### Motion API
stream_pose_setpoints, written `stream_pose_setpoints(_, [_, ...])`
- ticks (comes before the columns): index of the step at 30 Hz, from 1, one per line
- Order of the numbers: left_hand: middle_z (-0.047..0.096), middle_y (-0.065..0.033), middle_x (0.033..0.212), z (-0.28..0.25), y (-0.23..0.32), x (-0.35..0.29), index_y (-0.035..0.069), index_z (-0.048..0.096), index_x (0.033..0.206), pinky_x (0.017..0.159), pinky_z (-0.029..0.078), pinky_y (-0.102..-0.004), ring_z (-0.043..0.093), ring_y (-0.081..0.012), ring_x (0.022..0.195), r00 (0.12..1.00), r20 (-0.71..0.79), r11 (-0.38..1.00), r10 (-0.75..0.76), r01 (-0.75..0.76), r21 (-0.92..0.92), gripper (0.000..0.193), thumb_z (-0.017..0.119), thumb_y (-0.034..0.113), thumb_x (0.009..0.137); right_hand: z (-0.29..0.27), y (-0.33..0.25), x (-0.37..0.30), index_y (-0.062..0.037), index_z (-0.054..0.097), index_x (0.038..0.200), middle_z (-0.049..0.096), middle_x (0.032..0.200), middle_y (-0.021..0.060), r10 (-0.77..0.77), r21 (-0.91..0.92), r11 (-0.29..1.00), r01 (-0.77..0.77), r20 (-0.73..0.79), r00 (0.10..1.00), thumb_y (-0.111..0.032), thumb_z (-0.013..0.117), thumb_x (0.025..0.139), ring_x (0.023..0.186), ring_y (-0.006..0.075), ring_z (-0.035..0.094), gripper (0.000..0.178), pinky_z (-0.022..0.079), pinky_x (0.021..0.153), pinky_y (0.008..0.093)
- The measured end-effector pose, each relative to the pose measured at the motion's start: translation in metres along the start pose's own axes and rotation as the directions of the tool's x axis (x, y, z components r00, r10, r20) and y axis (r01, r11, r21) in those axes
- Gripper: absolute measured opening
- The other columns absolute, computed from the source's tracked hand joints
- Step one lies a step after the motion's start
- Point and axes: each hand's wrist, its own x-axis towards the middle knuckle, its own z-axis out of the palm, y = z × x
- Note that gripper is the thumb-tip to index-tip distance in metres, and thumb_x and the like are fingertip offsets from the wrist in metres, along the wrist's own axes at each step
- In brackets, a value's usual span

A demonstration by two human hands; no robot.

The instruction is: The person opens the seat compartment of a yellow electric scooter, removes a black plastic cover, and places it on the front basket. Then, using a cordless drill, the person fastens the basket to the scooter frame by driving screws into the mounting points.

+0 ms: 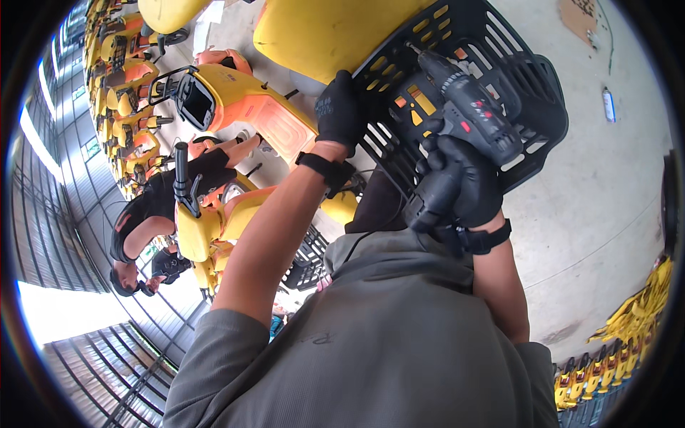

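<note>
My right hand (467,175), in a black glove, is wrapped round the grip of a black cordless drill (485,121). The drill lies over a black slatted plastic basket (546,107), its chuck pointing to the far left. At the basket's left rim, my left hand (341,113), also gloved in black, is closed on the edge; its fingertips are mostly hidden. Yellow parts show through the slots in the basket's bottom. A yellow scooter panel (314,36) lies just beyond my left hand.
A yellow scooter (250,107) stands to the left, with long rows of others (118,93) behind it. A bending person (153,207) in dark clothes is beside it. On the concrete floor at right are a blue-and-white can (608,105) and a yellow pile (638,307).
</note>
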Motion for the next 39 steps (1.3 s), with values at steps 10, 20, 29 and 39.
stream_pose_setpoints(10, [0.064,-0.0202,0.074,0.003,-0.002,-0.002,0.005,0.05,0.088,0.06,0.047,-0.0486,0.063,-0.0419,0.073,0.999,-0.032,0.999,0.034,-0.034,0.017,0.037,0.075,0.031,0.084,0.056,-0.007,-0.007,0.0019,0.056,0.122,0.063,0.095,0.0068,0.051,0.637,0.77,-0.031,-0.013,0.999,-0.018,0.054,0.1,0.07,0.0062,0.059,0.029,0.053,0.073,0.0282])
stream_pose_setpoints(20, [0.07,-0.0138,0.073,-0.005,0.01,-0.002,0.003,0.052,0.09,0.055,0.05,-0.0369,0.07,-0.0286,0.066,0.999,0.036,0.983,0.022,-0.015,-0.183,0.038,0.08,0.028,0.082,0.024,0.01,-0.009,-0.0006,0.057,0.121,0.061,0.092,0.0054,0.116,0.305,0.946,-0.111,0.003,0.993,-0.014,0.06,0.095,0.074,0.0116,0.055,0.029,0.052,0.075,0.0332])
stream_pose_setpoints(29, [0.074,-0.0119,0.084,-0.003,0.005,-0.001,0.0,0.06,0.101,0.06,0.054,-0.0311,0.071,-0.0199,0.071,0.997,0.063,0.979,0.049,-0.035,-0.201,0.025,0.073,0.018,0.09,0.022,0.01,-0.009,0.0002,0.055,0.129,0.062,0.095,0.0064,0.067,0.371,0.926,-0.07,0.021,0.998,-0.015,0.06,0.095,0.074,0.0103,0.055,0.037,0.053,0.073,0.0322])
stream_pose_setpoints(39, [0.071,-0.0144,0.077,0.0,-0.001,0.0,0.002,0.055,0.093,0.056,0.051,-0.0367,0.07,-0.0298,0.069,0.998,0.032,0.982,0.049,-0.042,-0.185,0.038,0.082,0.026,0.08,0.025,0.012,-0.002,0.004,0.049,0.129,0.06,0.103,0.0092,0.002,0.664,0.746,-0.052,0.075,0.997,-0.015,0.05,0.098,0.068,0.003,0.053,0.036,0.048,0.073,0.0281])
